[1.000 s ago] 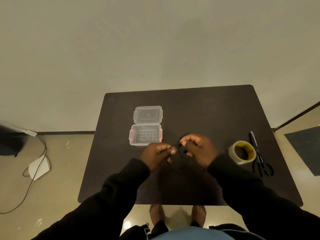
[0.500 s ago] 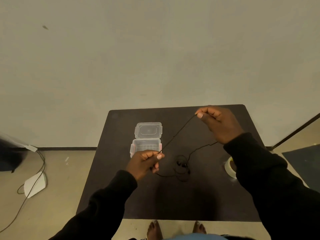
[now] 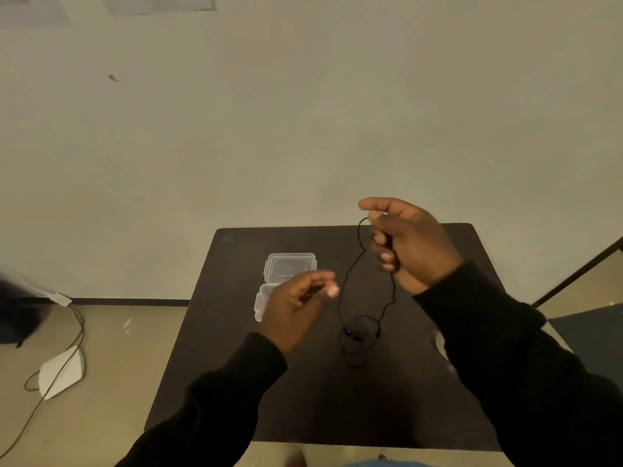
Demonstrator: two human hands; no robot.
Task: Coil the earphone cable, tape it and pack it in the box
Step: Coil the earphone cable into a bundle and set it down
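My right hand (image 3: 411,246) is raised over the far right of the dark table (image 3: 215,348) and pinches the black earphone cable (image 3: 349,274) between thumb and forefinger. The cable hangs from it in a long loop, down to the earbuds (image 3: 354,335) and a small heap of cable lying on the table. My left hand (image 3: 296,306) hovers just left of the loop, blurred, fingers loosely curled and apart with nothing seen in them. The clear plastic box (image 3: 262,303) stands behind it with its hinged lid (image 3: 290,267) laid open; the hand covers part of the box.
A sliver of the tape roll (image 3: 439,345) shows beside my right sleeve; the scissors are hidden. On the floor to the left lies a white device (image 3: 60,372) with a trailing wire. A wall rises right behind the table.
The cable was stretched taut between both hands. Now the left hand has let it go and drawn in, and the right hand has lifted its end higher, so the cable hangs in a loop.
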